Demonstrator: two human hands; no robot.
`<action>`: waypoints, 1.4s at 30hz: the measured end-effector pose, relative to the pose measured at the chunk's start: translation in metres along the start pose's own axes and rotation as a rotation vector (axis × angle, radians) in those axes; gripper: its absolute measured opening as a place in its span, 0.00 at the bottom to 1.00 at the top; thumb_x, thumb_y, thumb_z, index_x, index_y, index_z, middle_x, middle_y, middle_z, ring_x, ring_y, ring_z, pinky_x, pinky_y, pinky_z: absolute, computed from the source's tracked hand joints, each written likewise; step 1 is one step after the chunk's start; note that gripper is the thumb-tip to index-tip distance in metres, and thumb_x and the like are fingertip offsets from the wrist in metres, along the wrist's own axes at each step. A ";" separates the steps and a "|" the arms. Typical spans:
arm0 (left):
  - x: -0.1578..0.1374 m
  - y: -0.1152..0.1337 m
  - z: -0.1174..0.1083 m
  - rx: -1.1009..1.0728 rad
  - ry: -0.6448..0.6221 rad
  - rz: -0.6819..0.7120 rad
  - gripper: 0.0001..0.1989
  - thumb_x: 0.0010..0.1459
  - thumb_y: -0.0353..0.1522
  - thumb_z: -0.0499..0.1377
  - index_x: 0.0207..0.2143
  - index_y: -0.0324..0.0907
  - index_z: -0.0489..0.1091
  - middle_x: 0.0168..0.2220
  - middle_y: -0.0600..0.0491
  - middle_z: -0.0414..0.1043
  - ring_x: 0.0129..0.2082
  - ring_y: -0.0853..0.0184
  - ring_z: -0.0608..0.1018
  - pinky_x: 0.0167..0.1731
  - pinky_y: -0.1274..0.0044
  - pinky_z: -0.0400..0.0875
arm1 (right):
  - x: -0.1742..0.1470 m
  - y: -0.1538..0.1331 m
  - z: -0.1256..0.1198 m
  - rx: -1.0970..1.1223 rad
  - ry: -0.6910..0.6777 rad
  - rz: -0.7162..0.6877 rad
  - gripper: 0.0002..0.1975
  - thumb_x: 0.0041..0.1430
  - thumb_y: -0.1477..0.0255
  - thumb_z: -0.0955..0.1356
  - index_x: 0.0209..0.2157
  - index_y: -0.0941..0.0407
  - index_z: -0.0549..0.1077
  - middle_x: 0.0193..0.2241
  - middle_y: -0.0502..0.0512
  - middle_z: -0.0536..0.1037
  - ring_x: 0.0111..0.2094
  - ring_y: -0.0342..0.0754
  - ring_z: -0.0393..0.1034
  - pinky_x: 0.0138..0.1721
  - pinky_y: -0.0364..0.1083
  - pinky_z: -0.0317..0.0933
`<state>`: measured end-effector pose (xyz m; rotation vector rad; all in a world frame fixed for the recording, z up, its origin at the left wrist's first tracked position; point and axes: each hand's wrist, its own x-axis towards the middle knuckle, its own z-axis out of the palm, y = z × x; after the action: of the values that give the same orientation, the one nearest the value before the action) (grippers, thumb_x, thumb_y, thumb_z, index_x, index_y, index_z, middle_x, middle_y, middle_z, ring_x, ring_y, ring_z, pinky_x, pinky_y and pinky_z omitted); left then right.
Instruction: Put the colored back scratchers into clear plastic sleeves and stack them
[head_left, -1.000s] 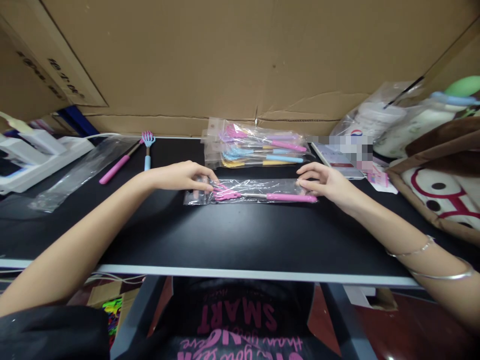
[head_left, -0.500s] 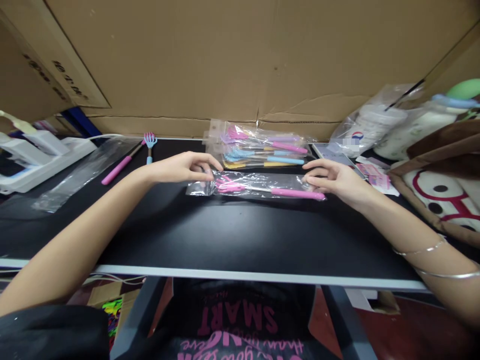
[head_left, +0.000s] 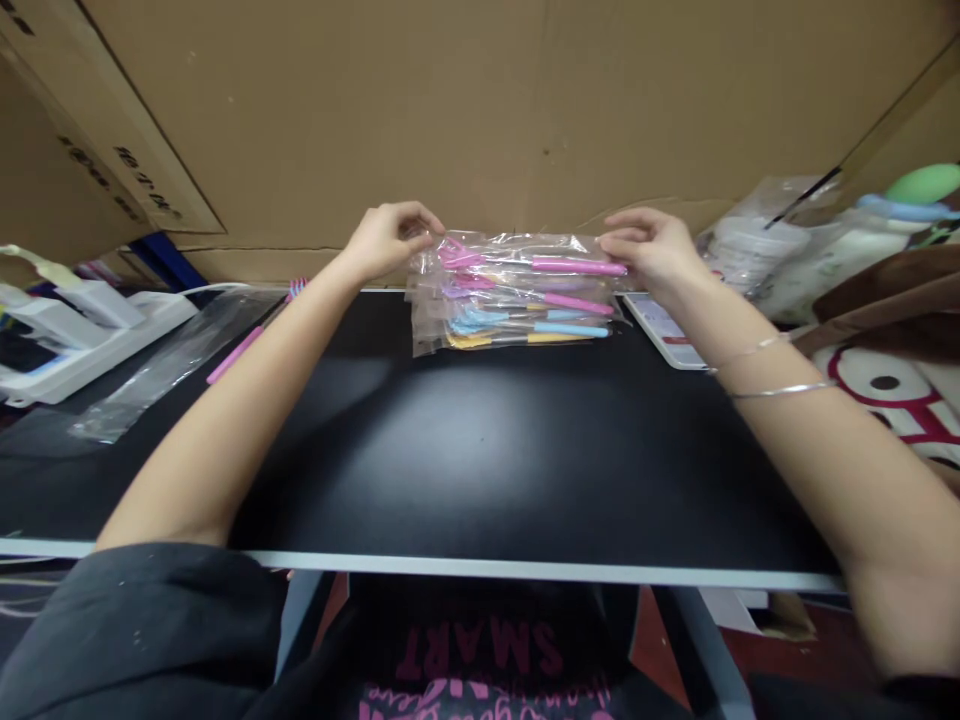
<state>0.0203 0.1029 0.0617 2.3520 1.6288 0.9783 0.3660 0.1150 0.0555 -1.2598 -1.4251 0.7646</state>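
A bagged pink back scratcher (head_left: 574, 266) is stretched level between my hands at the back of the table. My left hand (head_left: 390, 238) pinches the bag's left end, near the claw head. At the handle end, my right hand (head_left: 651, 248) grips the clear plastic. Just under and in front of it lies a pile of bagged back scratchers (head_left: 525, 328) in pink, blue and yellow, handles to the right. Whether the held bag rests on the pile, I cannot tell. An unbagged pink back scratcher (head_left: 238, 352) lies left, partly behind my left forearm.
Left on the black table (head_left: 480, 470) are an empty clear bag (head_left: 161, 365) and a white power strip (head_left: 142, 325). A phone (head_left: 667, 335) lies under my right forearm. Behind it stand a wrapped cup (head_left: 754, 250) and a brown bag (head_left: 885, 290). A cardboard wall (head_left: 510, 120) closes the back.
Both hands have moved away from me, carrying the bagged pink back scratcher from the middle of the table to the pile at the back. My left forearm now covers the loose blue back scratcher.
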 end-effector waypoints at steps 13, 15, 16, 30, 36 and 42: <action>0.006 -0.012 0.051 0.271 -0.025 -0.006 0.17 0.67 0.33 0.54 0.53 0.45 0.77 0.55 0.46 0.76 0.57 0.55 0.73 0.59 0.65 0.65 | 0.026 0.056 0.031 -0.502 0.196 -0.156 0.12 0.55 0.80 0.65 0.36 0.53 0.78 0.39 0.56 0.84 0.47 0.56 0.76 0.53 0.56 0.65; 0.003 -0.011 0.050 0.299 -0.035 -0.012 0.18 0.68 0.33 0.52 0.55 0.46 0.76 0.55 0.46 0.76 0.57 0.54 0.73 0.58 0.64 0.65 | 0.020 0.054 0.031 -0.577 0.184 -0.182 0.13 0.56 0.80 0.64 0.37 0.52 0.78 0.40 0.56 0.84 0.48 0.56 0.76 0.52 0.56 0.65; 0.002 -0.010 0.049 0.312 -0.035 -0.014 0.18 0.68 0.34 0.52 0.55 0.46 0.76 0.55 0.46 0.76 0.58 0.54 0.72 0.58 0.64 0.65 | 0.018 0.053 0.031 -0.621 0.173 -0.192 0.14 0.57 0.80 0.64 0.38 0.52 0.78 0.41 0.56 0.84 0.48 0.57 0.76 0.52 0.56 0.65; -0.072 -0.027 -0.036 0.618 -0.090 -0.234 0.22 0.68 0.43 0.46 0.50 0.45 0.75 0.49 0.43 0.77 0.53 0.48 0.74 0.45 0.67 0.66 | -0.050 0.025 -0.018 -1.008 -0.077 -0.643 0.11 0.64 0.72 0.61 0.36 0.51 0.76 0.40 0.61 0.81 0.52 0.64 0.68 0.53 0.61 0.60; -0.120 -0.044 -0.057 0.761 -0.370 -0.453 0.35 0.64 0.56 0.42 0.54 0.42 0.73 0.45 0.37 0.78 0.45 0.40 0.78 0.34 0.69 0.62 | -0.147 0.007 -0.035 -1.009 -0.344 -0.650 0.12 0.65 0.72 0.60 0.36 0.51 0.75 0.36 0.58 0.81 0.37 0.55 0.75 0.35 0.52 0.63; -0.134 -0.065 -0.052 0.648 -0.434 -0.510 0.34 0.57 0.61 0.50 0.47 0.45 0.73 0.42 0.44 0.80 0.40 0.48 0.79 0.33 0.73 0.61 | -0.215 0.009 -0.044 -0.888 -0.525 -0.637 0.11 0.67 0.72 0.61 0.36 0.50 0.75 0.34 0.54 0.82 0.36 0.53 0.77 0.35 0.51 0.67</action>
<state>-0.0891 -0.0005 0.0153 2.0318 2.3843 -0.1774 0.3907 -0.0952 -0.0022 -1.1220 -2.5953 -0.0332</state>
